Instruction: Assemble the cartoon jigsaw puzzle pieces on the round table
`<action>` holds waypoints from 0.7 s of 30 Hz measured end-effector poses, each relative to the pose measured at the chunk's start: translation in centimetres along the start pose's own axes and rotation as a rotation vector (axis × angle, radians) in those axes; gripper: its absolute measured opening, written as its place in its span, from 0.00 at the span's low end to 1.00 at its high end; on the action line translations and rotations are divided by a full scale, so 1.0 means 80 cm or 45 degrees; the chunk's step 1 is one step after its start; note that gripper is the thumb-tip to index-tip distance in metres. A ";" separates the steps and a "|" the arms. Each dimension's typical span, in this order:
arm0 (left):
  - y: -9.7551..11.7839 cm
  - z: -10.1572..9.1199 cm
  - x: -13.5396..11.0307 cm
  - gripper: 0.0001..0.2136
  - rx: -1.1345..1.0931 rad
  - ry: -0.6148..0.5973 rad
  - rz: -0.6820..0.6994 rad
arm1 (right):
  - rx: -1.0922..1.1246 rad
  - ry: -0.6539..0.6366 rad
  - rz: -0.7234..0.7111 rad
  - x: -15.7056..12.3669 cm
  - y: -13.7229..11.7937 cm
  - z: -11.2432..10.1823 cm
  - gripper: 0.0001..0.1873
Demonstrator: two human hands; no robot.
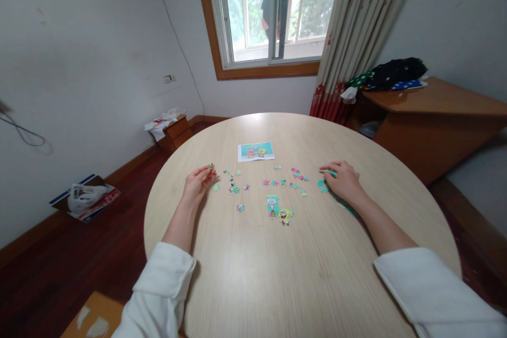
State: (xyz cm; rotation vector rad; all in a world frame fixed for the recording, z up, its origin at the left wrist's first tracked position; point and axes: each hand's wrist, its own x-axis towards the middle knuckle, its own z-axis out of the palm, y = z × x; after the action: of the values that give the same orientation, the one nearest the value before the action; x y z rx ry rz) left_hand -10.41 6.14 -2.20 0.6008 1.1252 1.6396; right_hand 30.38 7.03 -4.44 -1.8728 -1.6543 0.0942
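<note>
Puzzle piece (210,166), small knobbed cardboard, sits pinched in the left hand (199,180) at centre left above the round, pale wood-grain tabletop (277,280), while the right hand (344,179) rests palm-down on loose teal pieces (322,186) at centre right, grip unclear, with one joined cluster (279,209) and one glossy sheet (255,151) between.

The piece (210,166) pinched in the left hand (197,182) is way too tiny to read its print. The right hand (344,179) hides part of the teal pieces (324,186) by the counter's (277,274) right edge, and the counter's near edge runs out of frame.
</note>
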 end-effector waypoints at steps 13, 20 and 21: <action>-0.006 -0.006 0.009 0.06 0.300 0.033 0.141 | -0.010 -0.020 0.011 -0.001 -0.005 -0.003 0.15; -0.017 -0.005 0.011 0.08 0.947 0.044 0.403 | -0.014 0.004 0.007 -0.001 -0.003 0.000 0.15; -0.019 -0.004 0.010 0.08 1.046 0.026 0.437 | -0.012 0.007 0.004 -0.001 -0.002 0.001 0.15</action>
State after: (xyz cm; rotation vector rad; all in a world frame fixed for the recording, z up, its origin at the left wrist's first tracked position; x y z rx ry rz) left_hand -10.24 6.84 -3.82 1.3600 1.7918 1.4089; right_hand 30.19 6.99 -4.42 -1.8807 -1.6514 0.0831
